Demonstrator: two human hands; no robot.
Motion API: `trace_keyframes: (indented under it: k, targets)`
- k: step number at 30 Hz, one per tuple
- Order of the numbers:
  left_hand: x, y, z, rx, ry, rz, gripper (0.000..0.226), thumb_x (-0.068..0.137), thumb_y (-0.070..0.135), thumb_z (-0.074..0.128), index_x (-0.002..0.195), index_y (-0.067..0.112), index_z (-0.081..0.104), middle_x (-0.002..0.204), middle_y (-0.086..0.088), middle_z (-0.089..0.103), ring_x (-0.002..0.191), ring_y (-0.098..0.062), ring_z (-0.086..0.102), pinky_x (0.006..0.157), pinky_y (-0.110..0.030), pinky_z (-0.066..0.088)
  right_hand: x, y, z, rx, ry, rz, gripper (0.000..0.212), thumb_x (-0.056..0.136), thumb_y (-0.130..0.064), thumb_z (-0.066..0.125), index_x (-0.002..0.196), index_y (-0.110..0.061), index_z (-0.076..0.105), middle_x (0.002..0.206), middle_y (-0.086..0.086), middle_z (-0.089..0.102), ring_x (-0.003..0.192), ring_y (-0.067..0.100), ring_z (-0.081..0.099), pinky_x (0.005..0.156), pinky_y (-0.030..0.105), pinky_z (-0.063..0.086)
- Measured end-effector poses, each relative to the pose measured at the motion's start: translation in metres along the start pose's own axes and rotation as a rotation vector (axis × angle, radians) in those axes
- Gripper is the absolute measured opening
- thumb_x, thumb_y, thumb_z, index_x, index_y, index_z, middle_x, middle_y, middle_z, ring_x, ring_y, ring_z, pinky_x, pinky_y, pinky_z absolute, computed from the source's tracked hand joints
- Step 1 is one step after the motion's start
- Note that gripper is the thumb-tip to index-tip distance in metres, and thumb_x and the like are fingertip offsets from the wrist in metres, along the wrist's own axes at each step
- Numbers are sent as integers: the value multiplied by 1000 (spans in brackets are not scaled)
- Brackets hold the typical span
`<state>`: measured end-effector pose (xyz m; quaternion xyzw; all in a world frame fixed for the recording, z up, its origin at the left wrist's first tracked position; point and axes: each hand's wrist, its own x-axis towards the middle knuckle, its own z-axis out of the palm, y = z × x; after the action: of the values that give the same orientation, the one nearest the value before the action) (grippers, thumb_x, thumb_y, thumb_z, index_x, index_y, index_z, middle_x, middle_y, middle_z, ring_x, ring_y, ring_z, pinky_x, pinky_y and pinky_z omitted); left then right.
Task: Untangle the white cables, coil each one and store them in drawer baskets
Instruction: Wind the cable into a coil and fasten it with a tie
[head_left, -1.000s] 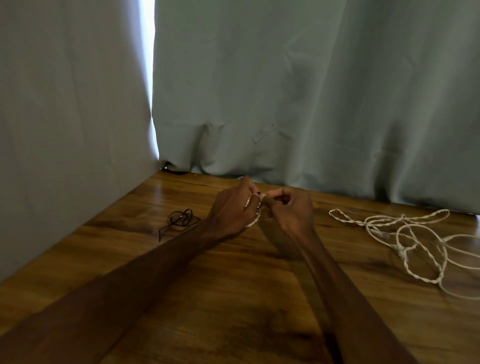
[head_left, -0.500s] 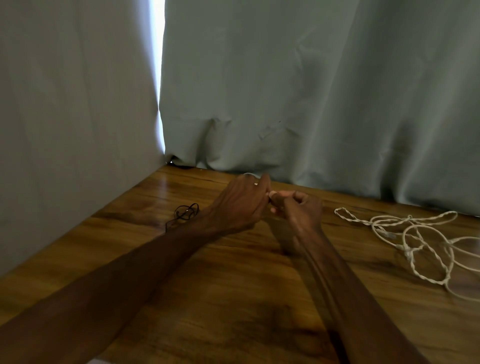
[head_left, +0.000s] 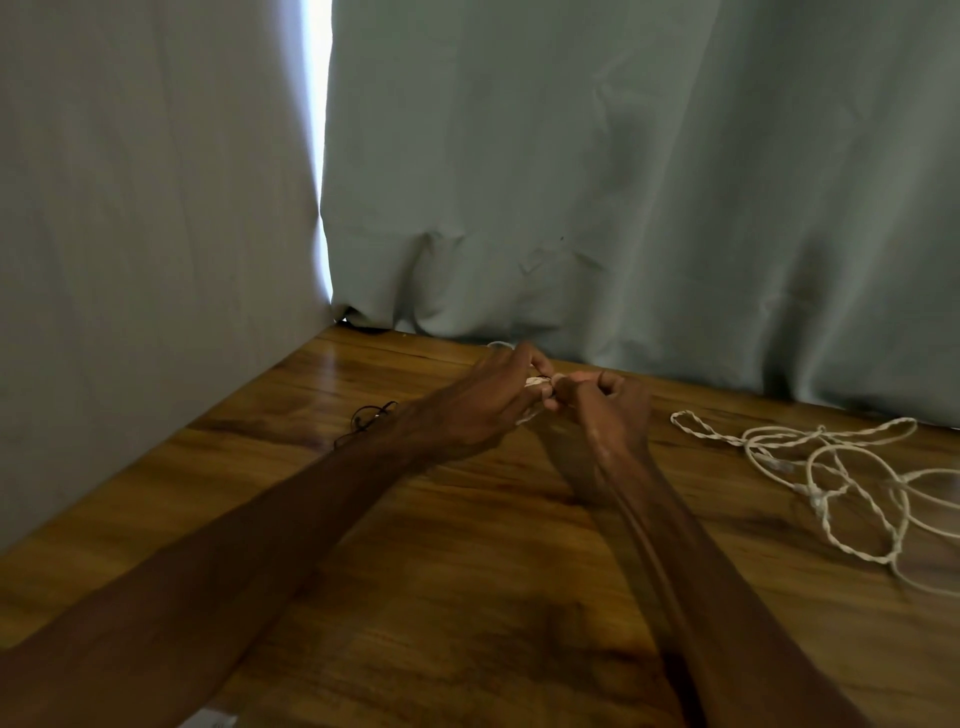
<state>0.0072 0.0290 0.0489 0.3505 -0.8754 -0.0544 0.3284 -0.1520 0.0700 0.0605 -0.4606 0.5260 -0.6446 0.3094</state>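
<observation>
Both your left hand (head_left: 483, 405) and right hand (head_left: 613, 415) pinch a small white cable (head_left: 537, 383) far-middle on the table (head_left: 467, 571). Looks like coiling, so finish wrapping first; the tangled pile (head_left: 831, 467) waits right.

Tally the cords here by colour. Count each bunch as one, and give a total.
White: 2, the small bundle pinched between the left hand and the right hand, and the loose tangle lying on the table.
Dark: 1, a small cord beside the left wrist.
Total: 3.
</observation>
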Motion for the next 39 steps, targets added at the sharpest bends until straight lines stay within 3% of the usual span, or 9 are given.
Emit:
trace_keyframes:
  k: [4, 7, 11, 15, 20, 24, 32, 35, 39]
  targets:
    - [1, -7, -5, -7, -66, -31, 36, 102, 57, 34, 126, 32, 45, 121, 1, 56, 112, -17, 52, 94, -48, 49, 3, 3, 0, 23, -9, 44, 7, 81, 2, 72, 87, 3, 76, 80, 18, 77, 74, 27, 77, 70, 34, 64]
    - [0, -5, -6, 27, -96, -36, 40, 102, 51, 34, 131, 27, 45, 126, 2, 56, 118, -16, 48, 101, -44, 40, 4, 6, 1, 55, -16, 78, 8, 74, -5, 76, 81, -3, 78, 81, 16, 78, 86, 35, 76, 81, 46, 64]
    - [-1, -2, 3, 99, -27, -22, 35, 108, 39, 36, 138, 21, 41, 133, 0, 52, 120, -17, 46, 95, -38, 29, 5, 4, 0, 194, -35, 147, 7, 81, 6, 72, 87, 8, 74, 88, 25, 76, 86, 34, 77, 74, 31, 65]
    - [0, 4, 7, 98, 40, -45, 27, 109, 36, 38, 129, 17, 41, 129, -1, 51, 113, -16, 50, 95, -41, 32, 7, 6, -2, 149, -19, 95, 9, 79, 2, 74, 87, 4, 77, 85, 21, 77, 86, 32, 77, 83, 40, 64]
    - [-2, 12, 6, 9, 75, -95, 18, 110, 34, 38, 122, 20, 40, 116, 1, 56, 103, -14, 52, 93, -40, 34, 2, 1, -5, -101, -29, -199, 7, 81, 3, 75, 87, 0, 78, 76, 7, 76, 63, 4, 70, 60, 16, 54]
    - [-2, 11, 6, -118, 88, -105, 9, 109, 33, 43, 112, 25, 43, 100, 7, 63, 93, -13, 60, 83, -40, 42, 1, 2, -7, -238, -42, -376, 2, 83, -5, 79, 84, -6, 77, 76, -1, 74, 68, 5, 70, 61, 12, 52]
    - [-5, 7, 8, -294, 133, -190, 11, 106, 38, 49, 107, 27, 48, 93, 5, 70, 88, -16, 69, 79, -51, 58, 2, 3, -12, -211, -135, -373, 1, 88, -7, 77, 89, -8, 77, 79, 2, 77, 67, 17, 74, 59, 32, 63]
    - [-5, 8, 10, -358, 150, -214, 12, 105, 39, 51, 107, 28, 49, 93, 6, 70, 89, -13, 69, 76, -43, 59, 0, 3, -14, -148, -99, -411, 3, 89, -3, 75, 90, -4, 78, 77, 3, 77, 62, 16, 74, 55, 24, 59]
    - [-5, 11, 10, -541, 158, -309, 11, 107, 31, 51, 110, 20, 51, 93, 3, 68, 78, 0, 66, 62, -17, 49, 2, 5, -11, -63, -58, -295, 12, 83, -6, 82, 92, -3, 75, 75, 9, 77, 60, 15, 74, 53, 20, 55]
